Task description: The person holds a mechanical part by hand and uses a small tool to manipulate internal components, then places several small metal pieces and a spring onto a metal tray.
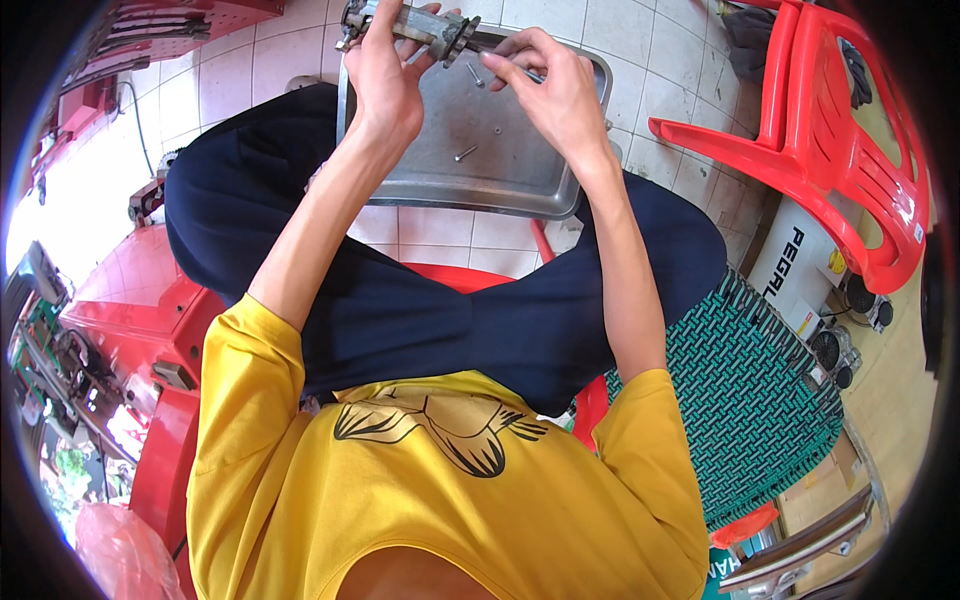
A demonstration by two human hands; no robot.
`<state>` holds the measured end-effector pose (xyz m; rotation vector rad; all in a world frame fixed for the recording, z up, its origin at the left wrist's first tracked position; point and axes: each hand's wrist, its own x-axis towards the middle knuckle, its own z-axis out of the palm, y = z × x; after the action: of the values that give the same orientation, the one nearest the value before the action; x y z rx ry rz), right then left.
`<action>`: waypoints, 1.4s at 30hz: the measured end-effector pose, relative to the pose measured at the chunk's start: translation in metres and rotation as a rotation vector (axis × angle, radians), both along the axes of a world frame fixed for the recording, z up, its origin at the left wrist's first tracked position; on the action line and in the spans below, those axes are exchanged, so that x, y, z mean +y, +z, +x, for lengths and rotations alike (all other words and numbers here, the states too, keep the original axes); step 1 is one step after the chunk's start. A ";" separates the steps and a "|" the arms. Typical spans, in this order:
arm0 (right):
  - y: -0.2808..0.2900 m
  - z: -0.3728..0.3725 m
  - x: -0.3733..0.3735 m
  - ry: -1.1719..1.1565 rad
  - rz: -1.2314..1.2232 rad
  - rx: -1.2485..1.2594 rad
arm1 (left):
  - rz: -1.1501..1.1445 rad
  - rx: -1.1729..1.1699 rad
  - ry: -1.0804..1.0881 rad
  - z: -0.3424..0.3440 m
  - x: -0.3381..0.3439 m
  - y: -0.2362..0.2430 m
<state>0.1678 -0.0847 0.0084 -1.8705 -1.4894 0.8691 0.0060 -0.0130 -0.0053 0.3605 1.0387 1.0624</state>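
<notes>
Head view: L hand (388, 90) grips a metal part (425, 30) w/ a toothed disc, up over the far L side of a metal tray (420, 165). R hand (552, 90) has its fingertips bunched at the disc end; can't tell what they pinch. Loose screws (466, 153) lie on the tray. Room: pale tiled floor (625, 22), red plastic chair (815, 115) + green woven seat (755, 400) on R, red metal box (140, 290) on L.
</notes>
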 end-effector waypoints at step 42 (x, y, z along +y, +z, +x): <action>-0.007 -0.004 -0.001 -0.004 -0.001 0.104 | 0.001 0.057 -0.004 0.001 0.002 -0.001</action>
<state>0.1640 -0.0861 0.0010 -1.8007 -1.4219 0.9503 0.0071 -0.0108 -0.0061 0.3961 1.0880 1.0540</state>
